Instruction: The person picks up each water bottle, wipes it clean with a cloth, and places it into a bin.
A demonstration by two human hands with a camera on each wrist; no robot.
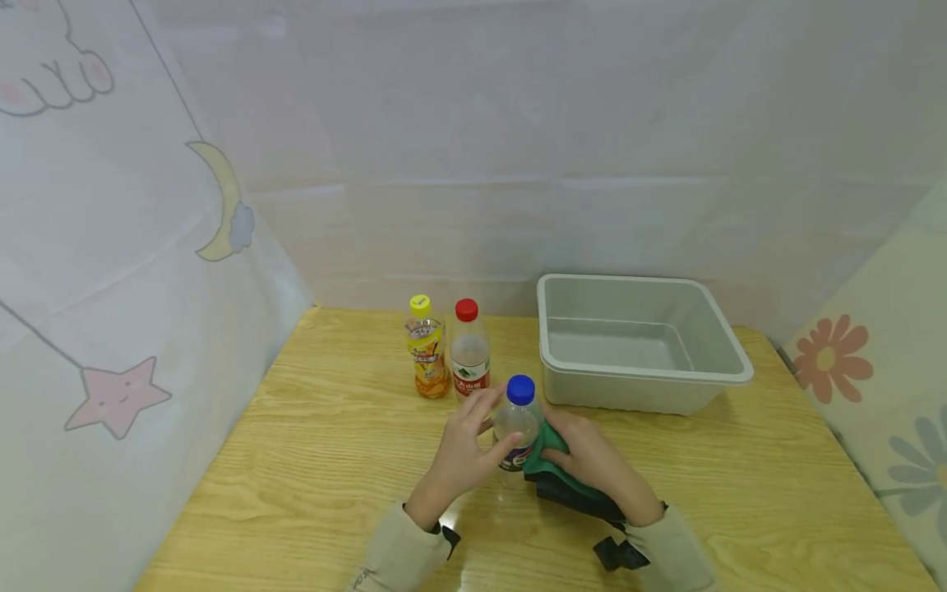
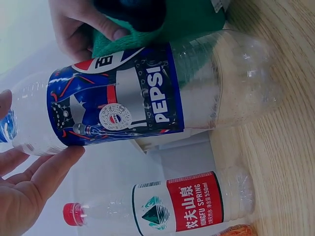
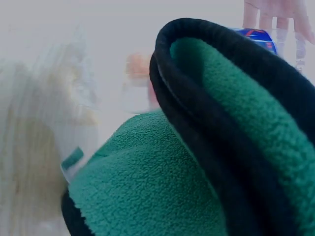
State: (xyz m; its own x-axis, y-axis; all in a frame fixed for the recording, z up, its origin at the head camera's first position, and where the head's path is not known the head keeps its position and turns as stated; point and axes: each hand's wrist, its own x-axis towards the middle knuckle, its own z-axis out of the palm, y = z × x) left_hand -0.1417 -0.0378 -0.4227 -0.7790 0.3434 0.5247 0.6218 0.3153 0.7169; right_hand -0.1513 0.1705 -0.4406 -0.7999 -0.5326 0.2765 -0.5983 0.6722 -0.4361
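Note:
A clear Pepsi bottle (image 1: 515, 423) with a blue cap stands upright on the wooden table, its blue label (image 2: 118, 98) facing the left wrist camera. My left hand (image 1: 464, 448) holds it by the upper part, thumb on one side and fingers on the other. On the bottle's right side, my right hand (image 1: 592, 456) grips a green cloth (image 1: 546, 448) with black edging and lays it against the label. In the right wrist view the folded cloth (image 3: 147, 177) hides most of the bottle and the right hand itself.
Just behind stand a red-capped Nongfu Spring bottle (image 1: 471, 353) and, left of it, a yellow-capped drink bottle (image 1: 427, 353) with some orange colour at its base. A light grey plastic bin (image 1: 644, 374) sits at the back right. White curtains rise behind the wooden table (image 1: 311, 460).

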